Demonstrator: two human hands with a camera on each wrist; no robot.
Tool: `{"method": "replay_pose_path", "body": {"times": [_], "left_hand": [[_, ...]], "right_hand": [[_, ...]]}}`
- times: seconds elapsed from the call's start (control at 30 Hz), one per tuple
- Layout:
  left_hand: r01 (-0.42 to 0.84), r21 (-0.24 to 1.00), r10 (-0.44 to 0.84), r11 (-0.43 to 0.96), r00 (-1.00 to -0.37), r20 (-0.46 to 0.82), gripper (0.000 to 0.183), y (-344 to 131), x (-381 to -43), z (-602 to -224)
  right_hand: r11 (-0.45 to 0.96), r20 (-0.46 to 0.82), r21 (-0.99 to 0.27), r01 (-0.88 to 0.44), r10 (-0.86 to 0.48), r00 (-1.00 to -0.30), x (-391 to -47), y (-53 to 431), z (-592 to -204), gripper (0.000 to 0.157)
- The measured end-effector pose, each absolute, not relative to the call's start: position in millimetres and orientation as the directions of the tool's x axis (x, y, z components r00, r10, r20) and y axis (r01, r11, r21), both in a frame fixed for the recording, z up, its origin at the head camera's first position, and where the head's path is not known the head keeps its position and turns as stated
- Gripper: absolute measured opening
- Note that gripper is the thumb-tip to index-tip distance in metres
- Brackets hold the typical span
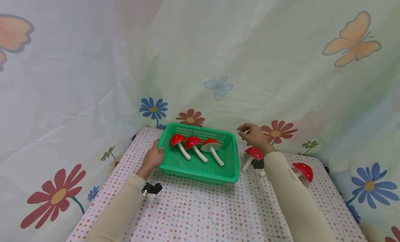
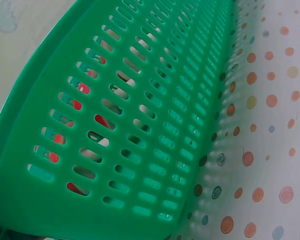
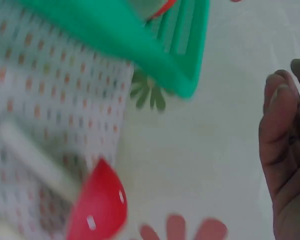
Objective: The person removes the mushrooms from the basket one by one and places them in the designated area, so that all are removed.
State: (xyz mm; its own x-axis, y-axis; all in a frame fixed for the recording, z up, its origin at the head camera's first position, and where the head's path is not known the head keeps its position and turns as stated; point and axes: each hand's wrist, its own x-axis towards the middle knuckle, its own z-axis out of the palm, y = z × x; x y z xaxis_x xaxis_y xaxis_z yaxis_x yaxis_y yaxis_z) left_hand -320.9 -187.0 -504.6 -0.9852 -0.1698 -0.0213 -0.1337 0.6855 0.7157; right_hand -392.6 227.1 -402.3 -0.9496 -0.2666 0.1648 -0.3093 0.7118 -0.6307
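A green plastic basket (image 1: 200, 176) stands on the table with three toy mushrooms lying side by side in it, among them a left one (image 1: 178, 139), a middle one (image 1: 193, 142) and a right one (image 1: 210, 144). My left hand (image 1: 153, 156) grips the basket's left rim, thumb on the inner side. In the left wrist view the slotted basket wall (image 2: 115, 130) fills most of the picture. Right of the basket, my right hand (image 1: 253, 134) hangs in the air, fingers loosely bent and holding nothing. Below it lies another toy mushroom (image 1: 253, 152), also in the right wrist view (image 3: 102, 205).
Farther right lies a red-capped mushroom (image 1: 303, 170), partly behind the right forearm. A white stem end (image 1: 261, 173) shows beside that sleeve. A dotted cloth (image 1: 187, 210) covers the table. Behind it hangs a curtain (image 1: 193, 61) printed with flowers and butterflies.
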Motion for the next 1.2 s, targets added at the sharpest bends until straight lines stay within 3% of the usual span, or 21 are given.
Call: {"method": "replay_pose_path", "body": {"times": [0.13,0.23,0.3,0.37,0.43,0.57,0.63,0.87,1.03,1.2], "left_hand": [[-0.129,0.713,-0.174,0.689,-0.985,-0.010,0.054,-185.7,-320.5,-506.1],[-0.134,0.721,-0.175,0.680,-0.984,-0.018,0.054,-183.1,-319.4,-507.3],[-0.134,0.722,-0.172,0.679,-0.985,-0.021,0.054,-181.5,-319.3,-508.3],[-0.135,0.722,-0.174,0.679,-0.985,-0.021,0.054,-180.0,-319.2,-509.2],[-0.131,0.720,-0.176,0.681,-0.984,-0.013,0.053,-179.8,-320.0,-510.5],[-0.130,0.724,-0.181,0.678,-0.983,-0.007,0.053,-180.0,-320.4,-510.6],[-0.135,0.721,-0.189,0.680,-0.982,-0.005,0.053,-180.4,-319.8,-509.6],[-0.138,0.715,-0.197,0.685,-0.980,-0.001,0.053,-183.7,-318.8,-506.2],[-0.139,0.717,-0.195,0.684,-0.981,-0.004,0.053,-183.9,-320.3,-506.5],[-0.141,0.715,-0.197,0.685,-0.980,-0.004,0.054,-183.0,-321.7,-509.0]], "right_hand": [[0.583,0.007,-0.805,-0.109,-0.175,-0.985,-405.6,203.9,-415.0,0.033],[0.506,-0.126,-0.859,0.081,-0.057,-0.990,-407.2,188.3,-425.6,0.038],[0.508,-0.205,-0.843,0.177,0.001,-0.979,-404.9,179.3,-431.2,0.035],[0.543,-0.256,-0.806,0.235,0.037,-0.966,-402.3,170.7,-436.0,0.021],[0.649,-0.285,-0.720,0.247,0.047,-0.957,-401.1,163.0,-439.4,0.010],[0.848,-0.268,-0.505,0.165,0.027,-0.963,-400.8,149.2,-445.9,0.031],[0.898,-0.251,-0.425,0.117,0.007,-0.968,-399.6,143.4,-449.4,0.031],[0.782,-0.294,-0.575,0.238,0.074,-0.953,-402.1,126.5,-465.3,0.011],[0.802,-0.268,-0.552,0.227,0.088,-0.959,-407.5,123.2,-476.4,0.005],[0.809,-0.232,-0.557,0.190,0.069,-0.970,-410.2,124.1,-489.5,0.027]]}}
